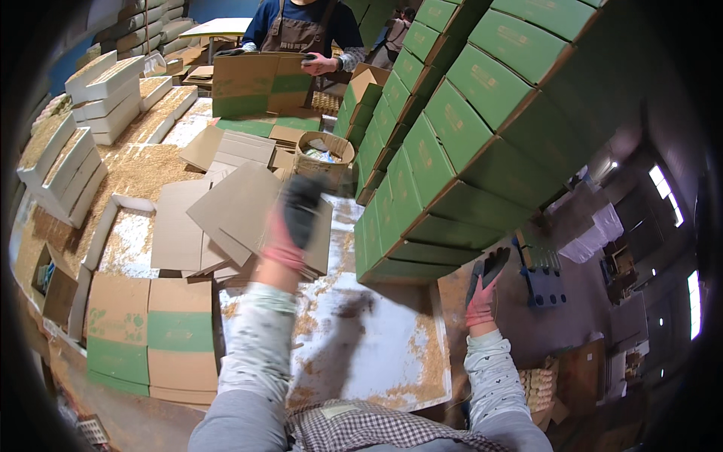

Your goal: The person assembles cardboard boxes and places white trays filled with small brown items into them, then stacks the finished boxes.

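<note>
My left hand (294,220), in a red and black work glove and blurred, is raised over a loose pile of plain cardboard sheets (231,209). Nothing shows clearly in it, and its fingers cannot be made out. My right hand (487,282), in a like glove, has its fingers extended and holds nothing visible. It is beside the lower corner of a tall stack of green cardboard boxes (429,164); whether it touches them is unclear. Flattened green and brown cartons (181,333) lie at the left. Before me is a white tabletop (367,350) strewn with shavings.
Across the table a co-worker (305,28) holds an upright printed carton (254,82). A round container (325,155) with plastic inside stands by the boxes. White foam trays (68,181) are stacked at the left. A small open box (56,282) sits at the near left edge.
</note>
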`<state>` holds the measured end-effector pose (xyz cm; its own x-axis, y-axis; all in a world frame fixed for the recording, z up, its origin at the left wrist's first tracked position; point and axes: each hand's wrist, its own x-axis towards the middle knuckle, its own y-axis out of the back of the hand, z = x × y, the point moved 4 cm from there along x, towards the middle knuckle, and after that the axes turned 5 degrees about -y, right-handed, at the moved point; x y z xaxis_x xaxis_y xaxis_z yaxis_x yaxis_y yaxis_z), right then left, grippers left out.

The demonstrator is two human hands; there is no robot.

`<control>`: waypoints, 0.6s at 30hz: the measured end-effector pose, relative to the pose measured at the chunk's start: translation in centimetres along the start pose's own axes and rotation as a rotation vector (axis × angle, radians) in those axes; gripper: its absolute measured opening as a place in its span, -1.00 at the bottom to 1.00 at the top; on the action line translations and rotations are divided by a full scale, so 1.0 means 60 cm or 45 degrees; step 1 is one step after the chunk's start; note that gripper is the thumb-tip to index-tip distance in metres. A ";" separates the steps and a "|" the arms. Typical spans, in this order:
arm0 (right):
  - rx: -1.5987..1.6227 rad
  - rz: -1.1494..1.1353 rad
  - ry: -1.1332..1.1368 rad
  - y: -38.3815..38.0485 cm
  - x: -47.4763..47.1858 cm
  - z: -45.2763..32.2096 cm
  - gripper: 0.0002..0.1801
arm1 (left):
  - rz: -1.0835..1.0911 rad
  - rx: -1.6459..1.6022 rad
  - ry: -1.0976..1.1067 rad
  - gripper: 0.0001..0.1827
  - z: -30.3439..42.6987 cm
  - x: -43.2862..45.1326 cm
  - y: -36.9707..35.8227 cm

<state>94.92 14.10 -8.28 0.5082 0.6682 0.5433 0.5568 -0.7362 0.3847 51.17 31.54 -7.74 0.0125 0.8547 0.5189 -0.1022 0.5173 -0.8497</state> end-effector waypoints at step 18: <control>0.337 -2.030 0.838 -0.269 -0.518 -0.550 -0.63 | -0.336 0.959 1.431 -0.58 0.276 -0.542 -0.215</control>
<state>48.45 1.65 -6.74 -0.8890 0.4580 -0.0013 0.3204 0.6239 0.7128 35.61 -3.63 -12.09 0.8679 0.4967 -0.0049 -0.4756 0.8282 -0.2963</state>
